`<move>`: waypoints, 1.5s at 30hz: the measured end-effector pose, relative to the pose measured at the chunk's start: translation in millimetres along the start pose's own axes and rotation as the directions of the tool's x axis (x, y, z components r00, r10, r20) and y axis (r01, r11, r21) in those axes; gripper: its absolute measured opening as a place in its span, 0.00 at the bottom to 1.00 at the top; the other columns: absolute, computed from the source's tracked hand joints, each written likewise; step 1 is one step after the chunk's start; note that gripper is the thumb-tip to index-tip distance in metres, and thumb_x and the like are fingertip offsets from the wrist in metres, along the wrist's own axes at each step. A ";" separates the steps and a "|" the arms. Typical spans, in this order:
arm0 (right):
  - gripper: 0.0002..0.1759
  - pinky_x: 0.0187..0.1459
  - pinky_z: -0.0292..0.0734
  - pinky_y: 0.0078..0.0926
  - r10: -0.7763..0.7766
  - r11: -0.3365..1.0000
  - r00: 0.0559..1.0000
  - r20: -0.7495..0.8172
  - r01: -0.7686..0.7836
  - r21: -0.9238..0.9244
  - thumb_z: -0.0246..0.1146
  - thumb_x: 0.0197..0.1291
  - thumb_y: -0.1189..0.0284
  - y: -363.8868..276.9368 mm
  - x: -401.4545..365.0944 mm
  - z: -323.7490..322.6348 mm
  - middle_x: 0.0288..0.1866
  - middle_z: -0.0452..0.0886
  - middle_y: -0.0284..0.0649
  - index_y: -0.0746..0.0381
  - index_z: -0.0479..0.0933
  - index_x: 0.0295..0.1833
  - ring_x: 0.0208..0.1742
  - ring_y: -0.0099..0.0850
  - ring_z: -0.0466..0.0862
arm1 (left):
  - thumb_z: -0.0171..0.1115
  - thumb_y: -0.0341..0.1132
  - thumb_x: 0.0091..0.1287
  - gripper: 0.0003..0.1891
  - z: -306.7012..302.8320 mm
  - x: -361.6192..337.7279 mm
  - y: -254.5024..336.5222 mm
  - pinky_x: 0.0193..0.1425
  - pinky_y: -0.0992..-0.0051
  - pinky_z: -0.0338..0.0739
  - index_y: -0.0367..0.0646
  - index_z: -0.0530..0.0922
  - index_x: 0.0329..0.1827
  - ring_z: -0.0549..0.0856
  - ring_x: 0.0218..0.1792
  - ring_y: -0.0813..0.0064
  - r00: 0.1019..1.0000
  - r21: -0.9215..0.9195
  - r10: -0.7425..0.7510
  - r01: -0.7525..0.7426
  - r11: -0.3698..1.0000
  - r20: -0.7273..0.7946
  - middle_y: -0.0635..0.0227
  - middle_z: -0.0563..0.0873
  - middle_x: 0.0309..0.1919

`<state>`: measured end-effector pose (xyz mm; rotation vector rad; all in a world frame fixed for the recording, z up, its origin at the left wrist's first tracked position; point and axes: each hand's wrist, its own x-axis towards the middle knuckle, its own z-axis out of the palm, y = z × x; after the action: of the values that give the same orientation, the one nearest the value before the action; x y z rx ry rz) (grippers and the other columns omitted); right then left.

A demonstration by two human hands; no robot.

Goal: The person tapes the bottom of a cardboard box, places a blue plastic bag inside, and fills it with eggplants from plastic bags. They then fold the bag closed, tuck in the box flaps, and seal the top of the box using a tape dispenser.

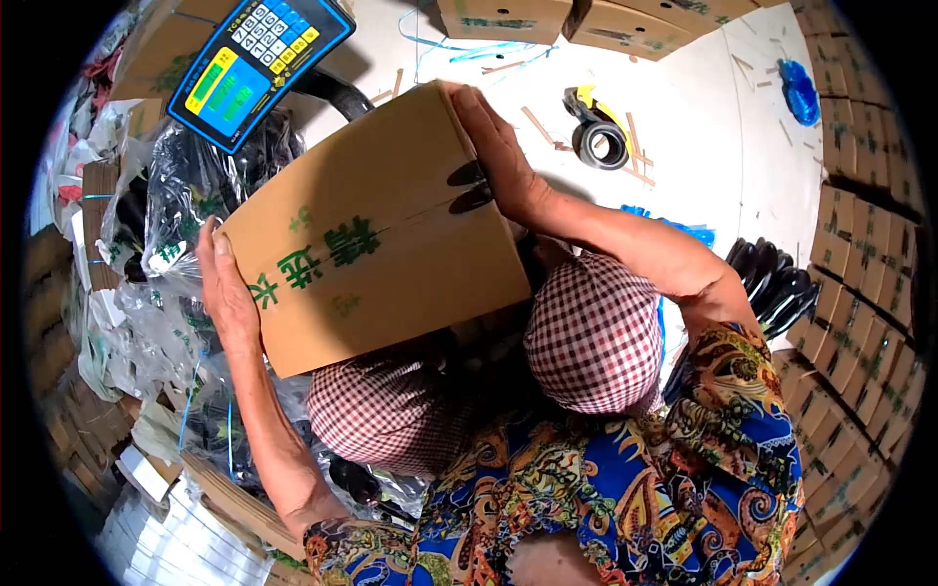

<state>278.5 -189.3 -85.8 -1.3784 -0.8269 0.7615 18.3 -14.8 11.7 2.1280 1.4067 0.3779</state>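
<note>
A closed brown cardboard box (381, 244) with green printed characters is held tilted above my checked-cloth knees. My left hand (231, 293) presses against its left end, thumb on the near face and fingers over the edge. At the opposite end, my right hand (496, 151) grips the upper right corner, the fingers wrapped partly out of sight. Two dark oval openings (470, 188) show in the box face close to my right wrist. Behind the box stands a scale display (256, 70) with a keypad and lit green digits.
A tape dispenser (598, 137) lies on the pale floor among cardboard strips. Eggplants (772, 278) are piled at right, before stacked cartons (855, 293). Clear plastic bags (156, 352) crowd the left side. Blue strapping (489, 51) and a blue bundle (798, 93) lie farther off.
</note>
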 end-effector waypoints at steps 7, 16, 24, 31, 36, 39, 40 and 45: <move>0.30 0.61 0.67 0.38 0.283 0.927 0.951 -0.125 -0.305 -0.220 0.35 0.75 0.53 81.8 -11.2 1.4 0.50 0.74 0.51 0.69 0.70 0.51 0.53 0.42 0.73 | 0.41 0.55 0.75 0.33 -1.7 1.4 -10.4 0.69 0.68 0.62 0.34 0.66 0.69 0.72 0.64 0.60 0.997 -0.040 -0.072 0.071 0.997 -0.022 0.50 0.73 0.64; 0.39 0.61 0.75 0.35 0.635 0.665 0.697 0.333 -0.712 0.225 0.44 0.70 0.43 72.9 -7.3 -12.7 0.63 0.72 0.55 0.68 0.66 0.67 0.63 0.41 0.75 | 0.44 0.57 0.74 0.32 -32.5 -3.6 -71.6 0.58 0.74 0.72 0.36 0.73 0.63 0.78 0.53 0.73 0.924 -0.482 -0.344 0.379 0.790 0.164 0.62 0.79 0.56; 0.25 0.58 0.80 0.36 0.580 0.491 0.684 0.442 -0.727 0.480 0.58 0.69 0.65 12.1 23.7 -24.0 0.60 0.78 0.50 0.69 0.68 0.65 0.58 0.37 0.81 | 0.45 0.61 0.73 0.34 -43.6 -28.3 -105.1 0.53 0.69 0.80 0.40 0.68 0.68 0.82 0.53 0.67 0.847 -0.715 -0.415 0.513 0.476 0.332 0.59 0.79 0.57; 0.18 0.49 0.83 0.25 0.134 0.917 0.932 0.338 -0.246 0.314 0.66 0.62 0.69 -163.7 37.1 -36.9 0.46 0.84 0.39 0.67 0.75 0.54 0.45 0.24 0.85 | 0.49 0.48 0.76 0.27 -32.5 -27.3 -119.2 0.55 0.70 0.80 0.33 0.67 0.66 0.82 0.52 0.69 0.904 -0.737 -0.254 0.427 0.524 0.343 0.59 0.80 0.57; 0.17 0.33 0.77 0.21 -0.022 0.881 0.908 0.418 0.215 -0.421 0.69 0.58 0.66 -218.7 -33.3 27.5 0.32 0.82 0.35 0.62 0.75 0.48 0.32 0.18 0.80 | 0.50 0.59 0.71 0.30 -69.9 -15.8 -83.7 0.50 0.73 0.75 0.45 0.72 0.66 0.82 0.49 0.70 0.963 -0.592 -0.074 0.218 0.776 0.258 0.60 0.81 0.54; 0.12 0.29 0.77 0.35 -0.225 0.623 0.731 0.644 0.616 -0.481 0.65 0.62 0.64 -172.2 -71.6 75.0 0.24 0.76 0.45 0.57 0.72 0.44 0.23 0.36 0.79 | 0.53 0.60 0.68 0.34 -73.5 -28.0 -43.7 0.50 0.71 0.76 0.46 0.67 0.69 0.81 0.52 0.69 0.953 -0.552 0.054 0.126 0.824 0.298 0.57 0.80 0.57; 0.11 0.31 0.80 0.38 -0.077 0.474 0.688 0.721 0.662 -0.581 0.63 0.62 0.67 -149.0 -77.5 85.2 0.23 0.76 0.44 0.55 0.72 0.47 0.26 0.38 0.82 | 0.54 0.61 0.67 0.36 -71.5 -29.1 -34.0 0.50 0.70 0.78 0.45 0.66 0.70 0.81 0.54 0.66 0.942 -0.531 0.090 0.102 0.841 0.324 0.56 0.79 0.58; 0.15 0.30 0.79 0.40 -0.018 0.430 0.631 0.776 0.706 -0.563 0.64 0.59 0.63 -110.2 -126.7 134.8 0.31 0.78 0.44 0.62 0.73 0.44 0.31 0.44 0.82 | 0.62 0.64 0.57 0.53 -34.4 -25.1 -23.1 0.39 0.71 0.84 0.32 0.54 0.74 0.77 0.59 0.60 0.915 -0.395 0.077 0.094 0.914 0.395 0.47 0.74 0.62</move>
<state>95.8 -233.6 19.3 -1.6084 -2.3185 0.4293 -27.1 -20.7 27.6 1.7293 0.9952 0.1886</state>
